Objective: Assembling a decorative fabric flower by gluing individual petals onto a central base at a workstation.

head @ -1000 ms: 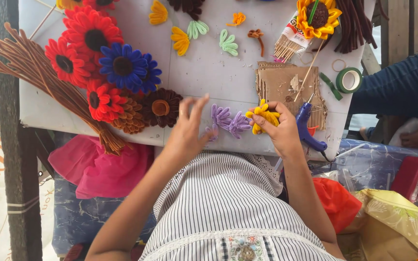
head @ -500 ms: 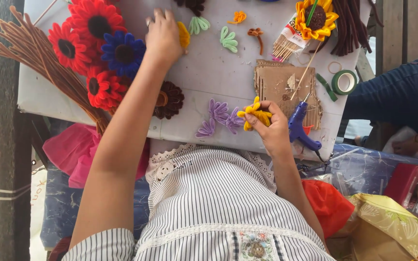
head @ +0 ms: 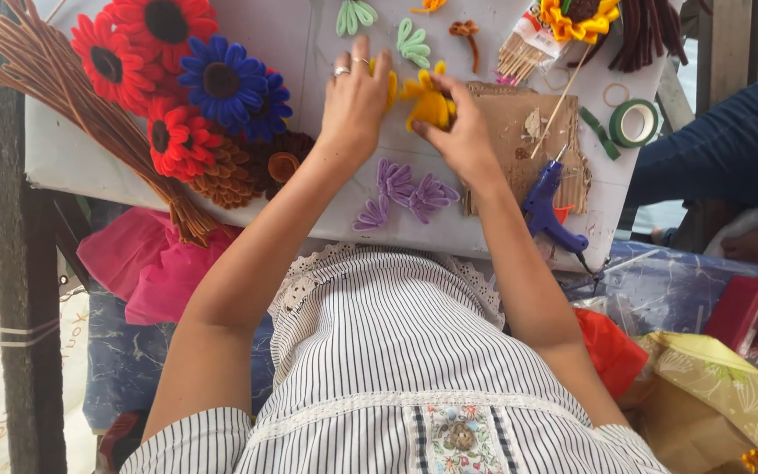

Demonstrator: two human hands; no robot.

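- Yellow pipe-cleaner flower (head: 427, 104) sits on the desk (head: 519, 233) near its far edge, between your two hands, just left of the brown cardboard sheet (head: 528, 132).
- Your right hand (head: 462, 132): grip pinching the flower's right side, fingertips pressed together on it.
- Your left hand (head: 354, 92): fingers laid fairly flat and close together, rings showing, touching a yellow petal piece (head: 391, 88) at the flower's left.
- Long axis: cannot tell; the flower is a rounded clump, its petals fanning toward the far edge of the desk.
- Containers: none holding loose parts on the desk. The bundle of wooden sticks (head: 524, 54) lies in a clear wrapper at the far right.
- Nearby: purple petal pieces (head: 410, 189) toward you, green petal pieces (head: 414, 42) beyond your hands, blue glue gun (head: 550, 211) on the cardboard's near edge, green tape roll (head: 638, 123) to the right.
- Left side: red flowers (head: 142, 44), a blue flower (head: 225, 83), brown stems (head: 63, 96) fanned out.
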